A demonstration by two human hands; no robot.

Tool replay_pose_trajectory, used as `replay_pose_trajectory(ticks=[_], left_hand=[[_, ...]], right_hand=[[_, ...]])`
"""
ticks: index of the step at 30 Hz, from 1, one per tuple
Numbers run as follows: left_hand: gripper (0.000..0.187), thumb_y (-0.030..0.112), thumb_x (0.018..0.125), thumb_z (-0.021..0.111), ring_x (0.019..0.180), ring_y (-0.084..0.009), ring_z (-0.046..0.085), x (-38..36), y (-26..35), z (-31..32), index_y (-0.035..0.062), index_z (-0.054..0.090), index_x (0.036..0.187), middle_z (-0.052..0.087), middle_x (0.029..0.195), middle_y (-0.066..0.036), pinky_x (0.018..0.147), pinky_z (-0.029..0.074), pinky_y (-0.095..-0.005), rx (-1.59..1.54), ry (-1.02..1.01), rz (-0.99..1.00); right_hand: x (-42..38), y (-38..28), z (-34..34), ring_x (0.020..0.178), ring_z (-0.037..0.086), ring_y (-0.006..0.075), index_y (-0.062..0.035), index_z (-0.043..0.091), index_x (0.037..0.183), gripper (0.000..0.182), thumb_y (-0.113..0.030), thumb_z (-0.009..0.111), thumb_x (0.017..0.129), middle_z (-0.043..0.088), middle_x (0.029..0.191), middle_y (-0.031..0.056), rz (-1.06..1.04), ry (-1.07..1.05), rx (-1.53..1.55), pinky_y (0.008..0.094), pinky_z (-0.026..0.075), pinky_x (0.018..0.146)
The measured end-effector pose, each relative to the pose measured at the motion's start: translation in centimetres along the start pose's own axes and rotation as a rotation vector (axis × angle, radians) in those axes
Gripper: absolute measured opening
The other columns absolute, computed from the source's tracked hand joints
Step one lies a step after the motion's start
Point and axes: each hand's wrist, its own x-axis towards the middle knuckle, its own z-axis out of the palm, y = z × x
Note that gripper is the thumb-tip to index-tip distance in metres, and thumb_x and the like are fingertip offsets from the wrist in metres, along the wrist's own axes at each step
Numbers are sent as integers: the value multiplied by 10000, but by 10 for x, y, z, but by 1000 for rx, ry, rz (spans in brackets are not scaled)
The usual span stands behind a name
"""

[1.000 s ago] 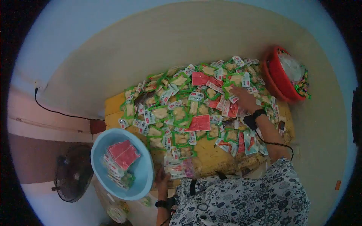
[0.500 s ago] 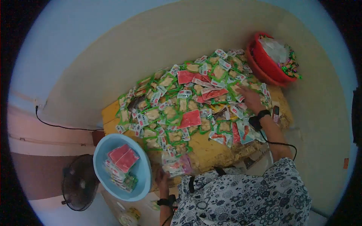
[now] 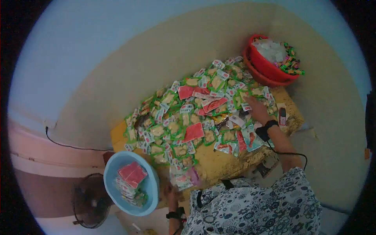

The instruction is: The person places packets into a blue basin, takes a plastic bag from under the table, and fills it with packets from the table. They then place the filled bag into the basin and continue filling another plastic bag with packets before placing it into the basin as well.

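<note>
My left hand (image 3: 171, 196) is at the front edge of the yellow tabletop, its fingers closed at the edge of a clear plastic bag (image 3: 181, 179) with snack packets inside. My right hand (image 3: 257, 110) reaches over the right part of a heap of green-edged snack packets (image 3: 172, 127). Its fingertips are bent down onto one packet (image 3: 239, 98) there; the exact grip is partly hidden. Several red packets (image 3: 193, 132) lie among the green ones. Both wrists wear dark bands with a small device and cable.
A light-blue basin (image 3: 153, 184) with red and green packets stands at left, beside a black fan (image 3: 92, 200). Red basins (image 3: 270, 68) holding small wrapped pieces and a clear bag sit at back right. A phone (image 3: 282, 116) lies near the table's right end.
The view has shifted and turned slightly. My right hand has drawn back a little over the heap; my left hand stays by the plastic bag.
</note>
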Motion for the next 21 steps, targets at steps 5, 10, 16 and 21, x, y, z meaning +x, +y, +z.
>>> replay_pose_trajectory(ticks=[5, 10, 16, 21], left_hand=[[588, 201, 824, 683, 1154, -206, 520, 16, -22, -12, -27, 504, 1335, 535, 1297, -109, 938, 426, -320, 49, -42, 81], [623, 229, 835, 682, 1155, -195, 512, 37, -49, -22, -4, 479, 1376, 538, 1303, -100, 969, 401, -332, 5, -157, 125], [652, 218, 862, 672, 1107, -178, 558, -24, 44, 3, 42, 421, 1438, 509, 1363, -85, 874, 477, -303, -12, -136, 137], [655, 213, 850, 699, 1123, -223, 562, 15, -8, -18, 23, 440, 1420, 502, 1385, -100, 907, 484, -345, -60, -161, 33]], right_hand=[[-9, -12, -8, 1295, 444, 386, -208, 444, 1409, 784, 67, 589, 689, 463, 1425, 163, -41, -5, -82, 485, 422, 1013], [-2, -21, 2, 1352, 378, 369, -134, 466, 1379, 698, -16, 653, 717, 402, 1469, 154, 50, 70, -62, 499, 343, 1100], [40, -71, 7, 1288, 437, 392, -43, 541, 1267, 555, 47, 575, 721, 504, 1367, 188, -164, 291, 44, 468, 381, 1056], [77, -136, 13, 1247, 480, 384, -54, 552, 1246, 504, 29, 563, 749, 531, 1323, 192, -359, 270, 260, 445, 393, 1058]])
